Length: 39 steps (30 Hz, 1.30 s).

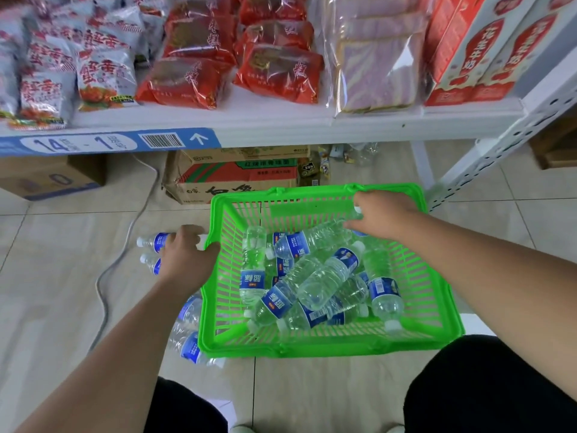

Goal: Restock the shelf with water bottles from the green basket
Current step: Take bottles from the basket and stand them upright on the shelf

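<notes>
shop | shelf [281,126] of packaged snacks [190,79] | barcode label [160,140]

Top left, you see grey-white snack packets [103,76] with red lettering, stacked overlapping. Just right of them, red packets [187,79] in two piles. Further right, clear bag of purple-swirled sliced bread [374,70], then red-and-white cartons [468,51]. Below, note blue label strip [109,142] with barcode and white arrow. On tiled floor [62,292]: printed cardboard box [234,179] in red and green, brown box [53,176] at left, small wrappers [315,167] beside printed box. Grey cable [125,245] snakes across tiles. Your black trousers [487,385] at bottom edge.
</notes>
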Motion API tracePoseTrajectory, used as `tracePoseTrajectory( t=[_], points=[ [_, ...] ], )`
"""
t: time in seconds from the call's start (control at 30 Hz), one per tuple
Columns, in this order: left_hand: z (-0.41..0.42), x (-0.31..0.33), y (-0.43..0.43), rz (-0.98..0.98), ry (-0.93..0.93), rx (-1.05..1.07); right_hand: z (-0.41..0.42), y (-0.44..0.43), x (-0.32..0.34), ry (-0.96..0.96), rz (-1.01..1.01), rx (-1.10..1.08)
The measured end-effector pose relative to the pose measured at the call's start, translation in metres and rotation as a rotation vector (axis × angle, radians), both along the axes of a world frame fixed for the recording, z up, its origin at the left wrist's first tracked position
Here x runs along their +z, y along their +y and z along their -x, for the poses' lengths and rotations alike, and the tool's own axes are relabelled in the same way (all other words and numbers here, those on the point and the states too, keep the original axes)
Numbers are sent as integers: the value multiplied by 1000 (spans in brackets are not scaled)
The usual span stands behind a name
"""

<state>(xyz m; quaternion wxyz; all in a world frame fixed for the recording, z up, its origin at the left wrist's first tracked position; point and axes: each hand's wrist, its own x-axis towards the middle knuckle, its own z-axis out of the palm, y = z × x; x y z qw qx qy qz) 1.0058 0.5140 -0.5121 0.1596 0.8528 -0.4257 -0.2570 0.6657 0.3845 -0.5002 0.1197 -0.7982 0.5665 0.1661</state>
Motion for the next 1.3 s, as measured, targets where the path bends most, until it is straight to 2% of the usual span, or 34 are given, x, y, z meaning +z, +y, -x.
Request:
tracePoseTrajectory(
  t=[0.27, 0.43, 0.57, 0.73, 0.87, 1.03, 1.3],
  points=[
    [13, 8, 11, 50, 110, -202, -16, -22, -18, 253, 35, 28],
    [24, 20, 15, 96, 119, -260, 3, -21, -26, 200, 63, 65],
    [50, 39, 9, 109, 140, -358, 18, -19, 13, 108, 156, 96],
    [102, 83, -12, 80, 224, -525, 17, -22, 121, -47, 242, 166],
    [131, 147, -29, 110, 224, -613, 4, -7, 230, -132, 320, 241],
    [144, 257, -32, 176, 271, -633, -15, 21, 385, -241, 364, 257],
    [129, 489, -3, 302, 341, -576, -53, 58, 639, -457, 388, 197]
  ],
)
